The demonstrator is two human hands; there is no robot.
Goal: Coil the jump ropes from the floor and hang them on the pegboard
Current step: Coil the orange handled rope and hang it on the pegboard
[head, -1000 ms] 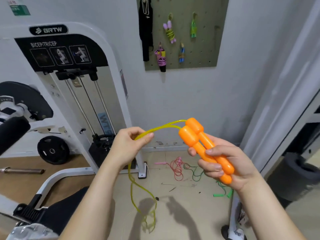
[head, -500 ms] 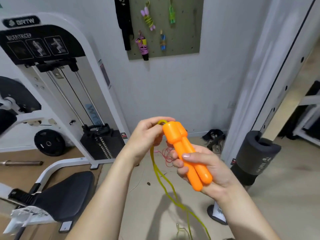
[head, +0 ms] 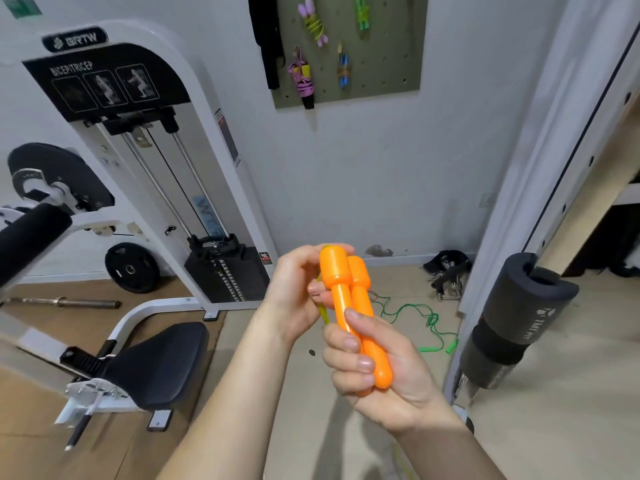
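My right hand (head: 377, 368) grips the two orange jump-rope handles (head: 349, 299) side by side, thick ends up. My left hand (head: 298, 292) is curled behind the handle tops and pinches the yellow-green cord (head: 322, 310) against them; most of the cord is hidden behind my hands. A green jump rope (head: 415, 317) lies loose on the floor by the wall. The olive pegboard (head: 388, 46) on the wall holds several coiled ropes, among them a purple one (head: 302, 81).
A white bicep/tricep machine (head: 145, 161) with a black seat (head: 156, 365) fills the left. A weight plate (head: 131, 268) and a barbell (head: 62, 302) lie beside it. A white post with a black foam roller (head: 516, 323) stands right. Black straps (head: 446, 268) lie by the wall.
My left hand has come in from the stretched cord to the handle tops, laying the cord against them. The handles have turned more upright. The view has swung right.
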